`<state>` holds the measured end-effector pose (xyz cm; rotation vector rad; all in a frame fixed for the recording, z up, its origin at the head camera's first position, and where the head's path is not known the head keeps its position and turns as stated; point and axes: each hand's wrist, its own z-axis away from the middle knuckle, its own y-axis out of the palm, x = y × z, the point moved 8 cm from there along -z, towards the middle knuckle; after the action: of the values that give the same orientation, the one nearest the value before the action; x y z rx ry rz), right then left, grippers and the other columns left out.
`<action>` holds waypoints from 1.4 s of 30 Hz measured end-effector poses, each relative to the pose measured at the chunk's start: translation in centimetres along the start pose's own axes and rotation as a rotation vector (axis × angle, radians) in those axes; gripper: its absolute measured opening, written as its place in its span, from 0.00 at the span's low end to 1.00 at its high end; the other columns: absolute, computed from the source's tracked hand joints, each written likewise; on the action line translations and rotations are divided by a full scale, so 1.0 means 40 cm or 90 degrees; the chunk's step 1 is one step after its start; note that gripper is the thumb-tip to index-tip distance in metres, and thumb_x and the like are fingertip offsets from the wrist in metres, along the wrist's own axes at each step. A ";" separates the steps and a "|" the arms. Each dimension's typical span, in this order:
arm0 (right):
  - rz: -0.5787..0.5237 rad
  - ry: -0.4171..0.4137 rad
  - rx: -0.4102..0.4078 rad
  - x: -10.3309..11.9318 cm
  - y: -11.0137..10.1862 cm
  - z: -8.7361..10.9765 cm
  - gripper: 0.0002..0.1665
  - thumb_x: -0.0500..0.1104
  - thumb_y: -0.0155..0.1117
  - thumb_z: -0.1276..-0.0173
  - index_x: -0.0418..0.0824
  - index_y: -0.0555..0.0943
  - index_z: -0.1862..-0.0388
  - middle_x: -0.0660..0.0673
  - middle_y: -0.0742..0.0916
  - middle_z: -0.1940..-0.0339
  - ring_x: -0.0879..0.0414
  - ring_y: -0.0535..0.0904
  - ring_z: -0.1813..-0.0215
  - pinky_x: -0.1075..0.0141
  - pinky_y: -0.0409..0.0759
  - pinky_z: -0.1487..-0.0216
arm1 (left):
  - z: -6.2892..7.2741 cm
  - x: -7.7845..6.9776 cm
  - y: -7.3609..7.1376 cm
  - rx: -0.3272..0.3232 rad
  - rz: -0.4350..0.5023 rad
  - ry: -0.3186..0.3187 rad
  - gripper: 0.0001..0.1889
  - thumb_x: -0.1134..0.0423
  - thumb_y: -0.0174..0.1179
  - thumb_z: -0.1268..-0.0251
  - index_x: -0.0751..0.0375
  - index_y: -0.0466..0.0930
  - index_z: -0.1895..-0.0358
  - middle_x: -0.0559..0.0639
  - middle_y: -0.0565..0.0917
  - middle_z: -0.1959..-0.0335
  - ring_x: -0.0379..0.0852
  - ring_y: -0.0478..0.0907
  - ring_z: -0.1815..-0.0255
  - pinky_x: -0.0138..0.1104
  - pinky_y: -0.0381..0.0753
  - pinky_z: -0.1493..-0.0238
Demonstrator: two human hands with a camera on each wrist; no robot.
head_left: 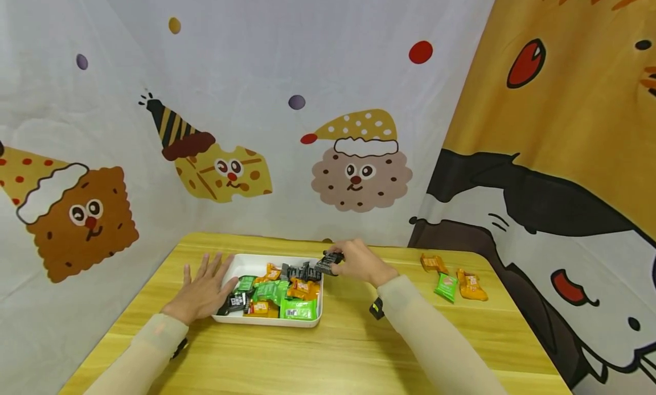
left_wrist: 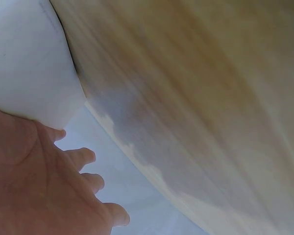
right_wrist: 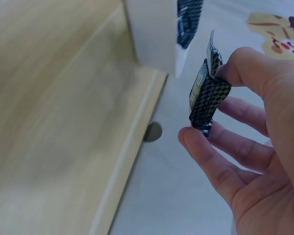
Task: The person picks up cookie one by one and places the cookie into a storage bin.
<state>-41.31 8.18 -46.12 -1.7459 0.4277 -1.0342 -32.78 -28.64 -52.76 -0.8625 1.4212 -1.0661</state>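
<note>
My right hand (head_left: 363,262) pinches a small black wrapped snack packet (head_left: 326,263) at the right rim of a white tray (head_left: 266,323). In the right wrist view, thumb and fingers hold this checkered black packet (right_wrist: 208,95) beside the tray wall (right_wrist: 152,36). Spread wide, my left hand (head_left: 202,291) rests at the tray's left side with its fingers straight. The left wrist view shows its palm (left_wrist: 44,181) against the tray's white side (left_wrist: 34,58). Inside the tray lie several green (head_left: 269,291), orange (head_left: 303,289) and black packets (head_left: 237,301).
On the right part of the wooden table (head_left: 287,361) lie two orange packets (head_left: 472,285) (head_left: 433,263) and a green packet (head_left: 446,287). A cartoon-printed cloth (head_left: 246,87) hangs behind the table and along its sides.
</note>
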 end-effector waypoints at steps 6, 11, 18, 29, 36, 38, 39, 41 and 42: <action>-0.004 -0.019 0.008 0.054 0.012 -0.037 0.24 0.43 0.77 0.19 0.39 0.90 0.28 0.39 0.96 0.32 0.63 0.62 0.81 0.60 0.86 0.51 | -0.001 -0.003 -0.001 -0.005 0.000 0.005 0.43 0.36 0.45 0.02 0.58 0.50 0.02 0.74 0.46 0.02 0.84 0.38 0.03 0.89 0.29 0.14; -0.003 -0.031 0.015 0.092 0.030 -0.068 0.25 0.45 0.77 0.19 0.39 0.90 0.28 0.39 0.95 0.32 0.61 0.84 0.65 0.57 0.94 0.40 | -0.001 0.000 0.003 -0.006 0.006 0.005 0.42 0.37 0.45 0.02 0.58 0.50 0.02 0.74 0.45 0.02 0.84 0.37 0.03 0.89 0.27 0.14; 0.005 -0.044 0.041 0.140 0.067 -0.104 0.25 0.46 0.77 0.17 0.40 0.90 0.27 0.40 0.95 0.31 0.64 0.76 0.73 0.64 0.88 0.49 | 0.004 0.006 0.004 -0.005 0.002 0.006 0.42 0.38 0.46 0.02 0.58 0.50 0.02 0.75 0.46 0.02 0.85 0.38 0.03 0.89 0.29 0.15; 0.046 -0.037 0.069 0.213 0.119 -0.152 0.24 0.48 0.77 0.16 0.44 0.90 0.26 0.45 0.95 0.30 0.54 0.94 0.35 0.59 0.93 0.30 | -0.004 0.007 0.007 0.003 0.011 0.004 0.43 0.36 0.45 0.02 0.57 0.48 0.01 0.74 0.44 0.02 0.83 0.35 0.02 0.89 0.25 0.15; 0.064 -0.039 0.086 0.254 0.158 -0.180 0.23 0.49 0.78 0.16 0.47 0.90 0.27 0.47 0.95 0.30 0.58 0.93 0.39 0.62 0.93 0.34 | -0.003 0.006 0.005 0.002 0.016 0.003 0.43 0.36 0.45 0.02 0.57 0.49 0.01 0.74 0.44 0.02 0.84 0.36 0.02 0.88 0.24 0.14; 0.062 -0.038 0.091 0.264 0.171 -0.188 0.23 0.49 0.77 0.15 0.46 0.90 0.27 0.47 0.95 0.30 0.59 0.94 0.43 0.63 0.93 0.36 | -0.004 0.007 0.006 0.002 0.012 0.001 0.43 0.36 0.45 0.02 0.57 0.49 0.01 0.73 0.44 0.01 0.83 0.36 0.02 0.88 0.25 0.14; 0.063 -0.038 0.091 0.270 0.176 -0.191 0.23 0.49 0.78 0.15 0.46 0.90 0.27 0.47 0.95 0.30 0.59 0.94 0.44 0.63 0.93 0.36 | -0.004 0.007 0.007 0.002 0.009 0.000 0.43 0.35 0.45 0.02 0.57 0.49 0.01 0.73 0.44 0.01 0.84 0.36 0.02 0.88 0.26 0.14; 0.060 -0.041 0.092 0.282 0.187 -0.198 0.23 0.49 0.77 0.14 0.45 0.90 0.27 0.46 0.95 0.29 0.59 0.94 0.44 0.63 0.93 0.35 | -0.004 0.007 0.007 0.002 0.005 -0.002 0.43 0.35 0.44 0.02 0.57 0.49 0.01 0.73 0.44 0.01 0.84 0.37 0.02 0.88 0.27 0.14; 0.061 -0.048 0.092 0.289 0.192 -0.201 0.23 0.49 0.77 0.14 0.45 0.89 0.26 0.46 0.95 0.29 0.58 0.95 0.43 0.63 0.93 0.34 | -0.004 0.008 0.007 0.002 0.003 -0.003 0.43 0.35 0.44 0.02 0.57 0.49 0.01 0.73 0.44 0.01 0.84 0.37 0.02 0.88 0.27 0.14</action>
<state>-39.84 -7.76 -46.94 -1.6151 0.3758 -0.9063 -32.98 -28.81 -53.15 -0.8590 1.4166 -1.0615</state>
